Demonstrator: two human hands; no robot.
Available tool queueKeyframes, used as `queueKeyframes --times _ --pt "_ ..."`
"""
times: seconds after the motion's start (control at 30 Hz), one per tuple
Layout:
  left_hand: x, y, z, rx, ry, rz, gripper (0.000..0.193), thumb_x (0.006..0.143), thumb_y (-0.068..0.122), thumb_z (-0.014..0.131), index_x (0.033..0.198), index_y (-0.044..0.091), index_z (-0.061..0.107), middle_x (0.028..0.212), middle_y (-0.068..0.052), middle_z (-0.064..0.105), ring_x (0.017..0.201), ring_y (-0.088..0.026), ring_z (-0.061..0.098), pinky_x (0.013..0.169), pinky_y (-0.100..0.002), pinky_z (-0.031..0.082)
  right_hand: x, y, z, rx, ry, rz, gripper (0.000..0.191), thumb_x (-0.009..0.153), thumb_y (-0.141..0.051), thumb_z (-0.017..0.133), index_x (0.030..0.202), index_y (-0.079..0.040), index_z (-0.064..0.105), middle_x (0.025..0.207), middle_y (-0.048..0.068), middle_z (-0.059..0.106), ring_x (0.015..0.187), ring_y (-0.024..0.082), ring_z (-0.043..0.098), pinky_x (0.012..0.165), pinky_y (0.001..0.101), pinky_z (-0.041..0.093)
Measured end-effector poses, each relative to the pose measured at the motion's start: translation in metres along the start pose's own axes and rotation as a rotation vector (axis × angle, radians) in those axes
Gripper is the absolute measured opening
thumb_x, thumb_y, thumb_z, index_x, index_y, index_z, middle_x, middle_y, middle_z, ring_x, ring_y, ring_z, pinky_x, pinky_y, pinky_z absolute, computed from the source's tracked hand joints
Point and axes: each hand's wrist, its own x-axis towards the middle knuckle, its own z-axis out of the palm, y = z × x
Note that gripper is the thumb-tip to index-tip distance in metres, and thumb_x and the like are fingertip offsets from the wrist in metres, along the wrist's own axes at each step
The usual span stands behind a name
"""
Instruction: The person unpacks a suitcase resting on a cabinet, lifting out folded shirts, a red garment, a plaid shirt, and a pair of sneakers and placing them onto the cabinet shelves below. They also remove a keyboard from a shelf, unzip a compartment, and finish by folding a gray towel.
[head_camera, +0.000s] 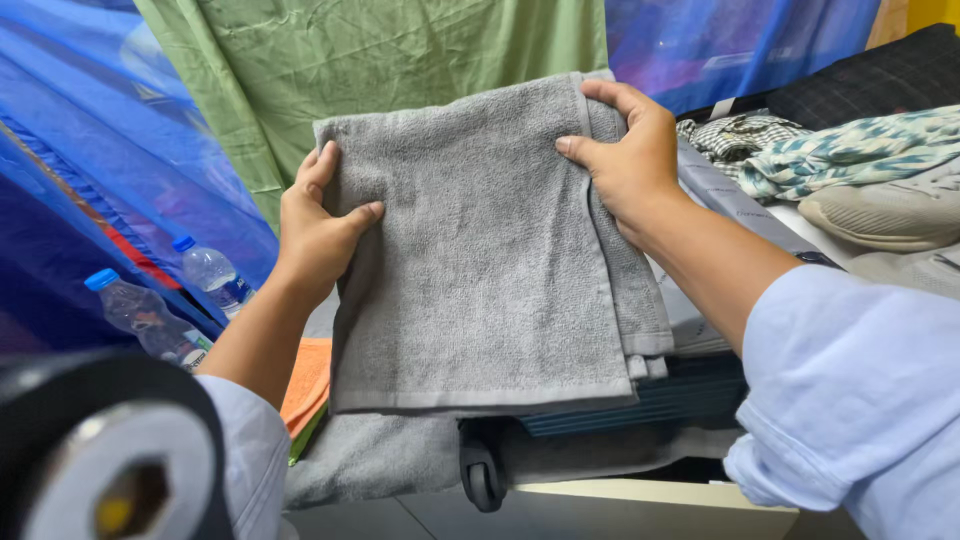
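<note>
A black roll with a pale hollow core sits blurred at the near lower left, below a folded grey towel held up in two hands.

Behind hang a crinkled green sheet and sheer blue netting. The towel is thick looped terry, folded into a rough rectangle with stacked hems at the lower right, raised at chest height in mid-frame. Both forearms, in pale blue sleeves, angle up and inward. The right hand clamps the upper right edge, fingers curled over the top, thumb in front. The left hand pinches the left edge, thumb on the front face. Two clear plastic bottles with blue caps lie at left.
</note>
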Motion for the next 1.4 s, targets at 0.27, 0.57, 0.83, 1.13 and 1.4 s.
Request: queueKeyframes --times 0.27,0.57,0.83,1.13,1.4 --pt "0.008 -0.036 0.032 0.578 -0.091 -0.151 0.087 0.073 0.026 0.088 0.147 0.004 0.048 0.164 -0.029 0.006 0.142 -0.045 0.025 0.116 -0.047 0.031 0.017 0.061 0.018 -0.601 -0.105 -0.201 0.06 0.089 -0.026 0.081 0.141 -0.009 0.057 0.147 0.018 0.057 0.138 0.033 0.055 0.119 0.045 0.044" --pt "-0.085 -0.025 0.076 0.68 -0.966 -0.206 0.08 0.086 0.076 0.046 0.152 0.03 0.046 0.17 -0.012 0.011 0.159 -0.032 -0.004 0.12 -0.068 -0.002 -0.073 0.072 0.015 -1.028 -1.02 0.557 0.088 0.082 -0.085 0.032 0.158 -0.04 0.033 0.172 0.011 0.003 0.158 0.042 0.002 0.122 0.0701 0.008" --pt "-0.089 -0.003 0.074 0.743 -0.897 -0.201 0.087 0.076 0.074 0.063 0.147 0.026 0.051 0.166 -0.015 0.02 0.157 -0.032 0.002 0.119 -0.068 0.002 -0.098 0.045 -0.021 -0.875 -1.022 0.441 0.078 0.089 -0.063 0.059 0.148 -0.015 0.046 0.154 0.02 0.043 0.144 0.034 0.041 0.119 0.0409 0.034" --pt "-0.11 0.099 0.102 -0.066 -0.54 -0.133 0.045 0.088 0.038 0.071 0.116 0.004 0.076 0.104 -0.013 0.079 0.094 -0.021 0.077 0.092 -0.034 0.055 -0.129 -0.042 -0.075 -0.704 -0.246 0.191 0.023 0.088 -0.025 0.069 0.098 -0.007 0.079 0.088 0.012 0.079 0.079 0.025 0.078 0.071 0.036 0.058" --pt "-0.189 0.178 0.173 -0.456 -0.506 -0.529 0.028 0.088 0.023 0.073 0.094 -0.003 0.08 0.075 -0.005 0.075 0.064 -0.01 0.066 0.059 -0.025 0.051 -0.216 -0.08 -0.16 -0.602 -0.017 -0.084 0.01 0.089 -0.01 0.071 0.089 0.0 0.073 0.082 0.011 0.074 0.074 0.022 0.074 0.066 0.0334 0.057"
